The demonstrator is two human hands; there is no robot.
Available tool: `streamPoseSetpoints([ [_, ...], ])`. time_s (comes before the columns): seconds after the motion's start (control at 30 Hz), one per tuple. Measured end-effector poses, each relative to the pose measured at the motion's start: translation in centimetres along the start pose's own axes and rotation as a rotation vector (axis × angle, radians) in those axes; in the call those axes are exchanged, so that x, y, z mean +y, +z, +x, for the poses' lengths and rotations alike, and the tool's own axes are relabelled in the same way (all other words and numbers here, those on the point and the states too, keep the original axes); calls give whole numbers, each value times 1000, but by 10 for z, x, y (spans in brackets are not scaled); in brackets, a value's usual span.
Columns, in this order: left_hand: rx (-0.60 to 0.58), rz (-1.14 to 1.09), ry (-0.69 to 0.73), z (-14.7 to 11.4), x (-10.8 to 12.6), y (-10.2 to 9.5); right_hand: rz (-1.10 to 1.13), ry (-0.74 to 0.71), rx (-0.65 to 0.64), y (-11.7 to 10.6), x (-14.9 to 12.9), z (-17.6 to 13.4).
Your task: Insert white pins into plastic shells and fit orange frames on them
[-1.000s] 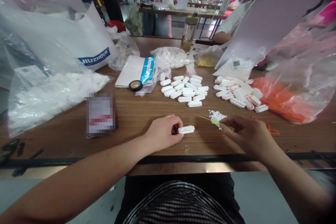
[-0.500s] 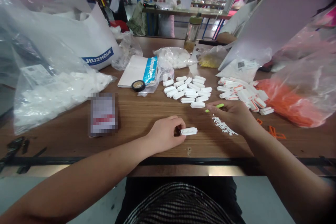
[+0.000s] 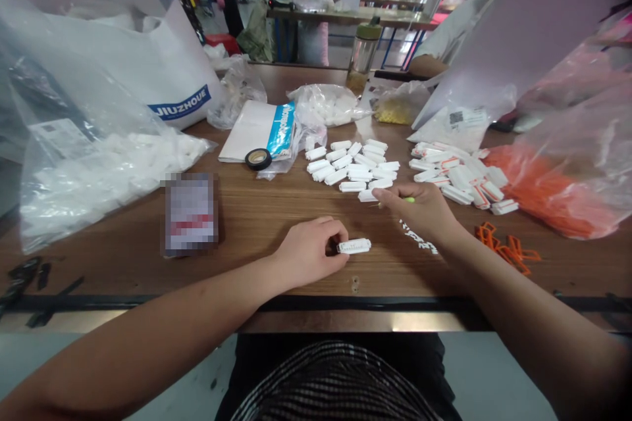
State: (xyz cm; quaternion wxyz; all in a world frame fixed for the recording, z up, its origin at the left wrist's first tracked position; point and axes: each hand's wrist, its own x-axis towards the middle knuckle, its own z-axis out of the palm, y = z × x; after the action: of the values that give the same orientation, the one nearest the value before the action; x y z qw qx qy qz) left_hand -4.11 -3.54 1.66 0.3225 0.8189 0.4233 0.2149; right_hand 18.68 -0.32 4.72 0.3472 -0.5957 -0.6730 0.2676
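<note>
My left hand [image 3: 316,250] pinches one end of a slim white plastic connector housing [image 3: 355,247] with small slots along its face, just above the table. In my right hand [image 3: 419,207] is a small green-handled tool [image 3: 409,199], its thin metal tip pointing left. The fingertips of that hand also touch the right end of another white housing [image 3: 367,195], at the near edge of a loose group of white housings [image 3: 360,168]. Whether they grip that housing, I cannot tell. Partly hidden by the right hand lie tiny white pieces [image 3: 417,237].
Orange clips [image 3: 506,250] and a pile of white housings with orange parts [image 3: 454,174] lie right, beside a bag of orange pieces [image 3: 553,191]. Black tape [image 3: 258,158] rests on a packet. A bag of white parts [image 3: 108,171] stands left. Behind is a bottle [image 3: 363,56].
My right hand has moved a little left and its fingertips have come to the nearest loose housing, the green tool still in hand. My left hand holds its housing in place.
</note>
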Motion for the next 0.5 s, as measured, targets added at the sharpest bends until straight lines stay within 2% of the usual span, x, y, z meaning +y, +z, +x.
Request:
streamPoseSetpoints([
  [0.23, 7, 7, 12, 0, -2, 1, 43, 81, -4, -3, 3, 8],
  [0.43, 8, 18, 10, 1, -2, 1, 212, 192, -121, -8, 15, 10],
  [0.5, 0, 21, -1, 1, -1, 0, 246, 201, -67, -8, 16, 8],
])
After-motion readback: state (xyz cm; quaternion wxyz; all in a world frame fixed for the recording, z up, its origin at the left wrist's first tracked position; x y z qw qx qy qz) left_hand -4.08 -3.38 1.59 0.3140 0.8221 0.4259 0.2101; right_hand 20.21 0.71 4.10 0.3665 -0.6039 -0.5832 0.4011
